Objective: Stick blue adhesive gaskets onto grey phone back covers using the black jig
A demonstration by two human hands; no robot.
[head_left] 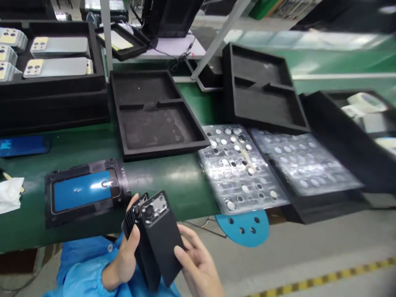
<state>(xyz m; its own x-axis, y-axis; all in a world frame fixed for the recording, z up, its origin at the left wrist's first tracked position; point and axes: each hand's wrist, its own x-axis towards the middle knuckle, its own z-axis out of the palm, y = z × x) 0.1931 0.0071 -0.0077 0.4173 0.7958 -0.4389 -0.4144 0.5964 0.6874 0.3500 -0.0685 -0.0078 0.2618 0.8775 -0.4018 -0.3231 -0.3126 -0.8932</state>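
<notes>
My left hand (125, 255) grips a stack of thin black phone back covers (144, 253), thumb across their front edge. One black phone back cover (165, 241) stands a little apart from the stack at a tilt. My right hand (199, 264) pinches its lower right edge between thumb and fingers. Camera cutouts show at the top of the covers. Left of my hands, on the green bench, lies a black fixture (123, 181) with a blue phone-shaped panel (82, 190) set in it.
Two black foam trays (154, 152) (266, 119) stand behind. Clear plastic sheets (222, 173) (328, 173) holding round parts lie to the right. At back left, a black tray (62, 84) holds silver phone covers (66, 66). A blue stool (244, 233) is below the bench edge.
</notes>
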